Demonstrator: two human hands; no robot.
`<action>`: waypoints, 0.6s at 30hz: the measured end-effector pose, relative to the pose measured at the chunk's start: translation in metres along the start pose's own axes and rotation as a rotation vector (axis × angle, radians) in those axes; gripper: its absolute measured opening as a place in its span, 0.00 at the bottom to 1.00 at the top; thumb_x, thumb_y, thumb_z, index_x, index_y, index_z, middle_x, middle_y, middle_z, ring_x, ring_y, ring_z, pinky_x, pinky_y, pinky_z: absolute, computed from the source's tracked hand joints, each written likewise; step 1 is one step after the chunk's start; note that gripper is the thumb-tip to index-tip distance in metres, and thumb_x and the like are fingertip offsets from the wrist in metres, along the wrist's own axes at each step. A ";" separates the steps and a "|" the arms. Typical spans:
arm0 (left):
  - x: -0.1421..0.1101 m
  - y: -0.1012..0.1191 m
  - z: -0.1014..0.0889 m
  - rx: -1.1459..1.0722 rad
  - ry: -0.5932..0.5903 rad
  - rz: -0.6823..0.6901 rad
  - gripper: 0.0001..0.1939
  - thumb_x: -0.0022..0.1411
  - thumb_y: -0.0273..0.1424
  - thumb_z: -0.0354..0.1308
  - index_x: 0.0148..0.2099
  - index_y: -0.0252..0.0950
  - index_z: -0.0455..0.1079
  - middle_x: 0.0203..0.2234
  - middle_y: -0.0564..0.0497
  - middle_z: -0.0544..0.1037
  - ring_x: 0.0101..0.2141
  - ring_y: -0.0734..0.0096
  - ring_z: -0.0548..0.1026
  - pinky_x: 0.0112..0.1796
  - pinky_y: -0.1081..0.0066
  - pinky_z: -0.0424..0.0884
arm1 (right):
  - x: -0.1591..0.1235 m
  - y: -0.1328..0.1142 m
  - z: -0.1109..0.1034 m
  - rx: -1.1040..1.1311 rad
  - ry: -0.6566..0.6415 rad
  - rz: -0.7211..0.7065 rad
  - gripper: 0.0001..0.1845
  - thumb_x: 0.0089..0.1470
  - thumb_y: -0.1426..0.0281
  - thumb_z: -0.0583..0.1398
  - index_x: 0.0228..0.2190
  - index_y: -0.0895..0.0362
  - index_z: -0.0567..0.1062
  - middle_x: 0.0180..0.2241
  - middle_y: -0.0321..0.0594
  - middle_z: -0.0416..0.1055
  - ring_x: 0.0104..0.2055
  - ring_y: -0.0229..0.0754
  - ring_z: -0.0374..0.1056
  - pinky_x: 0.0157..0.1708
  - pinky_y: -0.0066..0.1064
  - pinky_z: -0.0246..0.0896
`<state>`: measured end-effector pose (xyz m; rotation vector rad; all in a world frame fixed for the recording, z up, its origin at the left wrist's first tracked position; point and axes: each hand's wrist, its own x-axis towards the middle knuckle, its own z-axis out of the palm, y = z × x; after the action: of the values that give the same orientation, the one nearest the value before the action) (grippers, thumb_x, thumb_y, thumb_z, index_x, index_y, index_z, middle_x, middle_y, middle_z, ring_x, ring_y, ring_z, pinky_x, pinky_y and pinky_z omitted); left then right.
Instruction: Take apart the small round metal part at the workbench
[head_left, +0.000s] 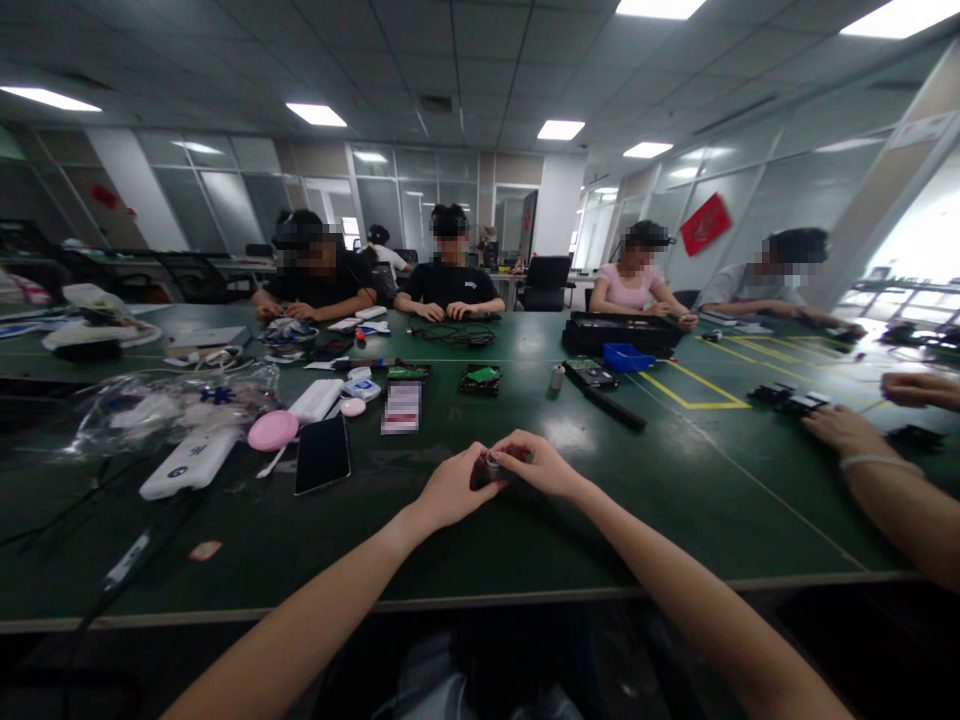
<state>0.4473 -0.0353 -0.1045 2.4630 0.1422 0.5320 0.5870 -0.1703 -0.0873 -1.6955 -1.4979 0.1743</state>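
Both hands meet over the green table (420,560) around a small grey cylindrical part (493,464). My left hand (450,488) closes on it from the left, thumb low and fingers curled over. From the other side my right hand (546,466) grips it, thumb and fingers near its top. Fingers cover much of the part, so its exact kind does not show. Beyond the hands stand a small silver cylinder (556,377) and an opened black device (592,375). A green circuit board (481,376) lies further left.
A dark phone (322,456), a pink round item (273,431), a white power bank (189,462) and plastic bags (150,410) lie left. A black bar (613,408), a blue tray (628,357) and a black case (622,332) are ahead right. A co-worker's hand (844,432) is at right.
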 end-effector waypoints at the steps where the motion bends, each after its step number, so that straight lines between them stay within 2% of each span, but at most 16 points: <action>1: 0.000 0.000 0.000 -0.002 0.000 0.004 0.14 0.56 0.40 0.60 0.41 0.39 0.64 0.31 0.52 0.74 0.31 0.64 0.74 0.29 0.71 0.65 | 0.000 0.000 0.000 -0.001 -0.002 0.001 0.15 0.57 0.59 0.57 0.38 0.56 0.77 0.33 0.39 0.71 0.29 0.35 0.63 0.29 0.27 0.59; 18: 0.000 -0.003 0.002 0.022 -0.015 0.018 0.14 0.57 0.40 0.59 0.42 0.39 0.63 0.31 0.52 0.73 0.32 0.64 0.73 0.30 0.71 0.65 | 0.001 0.000 -0.001 0.022 -0.070 0.007 0.15 0.59 0.61 0.55 0.42 0.56 0.75 0.37 0.40 0.73 0.32 0.37 0.65 0.32 0.28 0.61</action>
<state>0.4483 -0.0334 -0.1077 2.4910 0.1208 0.5218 0.5880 -0.1700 -0.0868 -1.6926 -1.5353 0.2554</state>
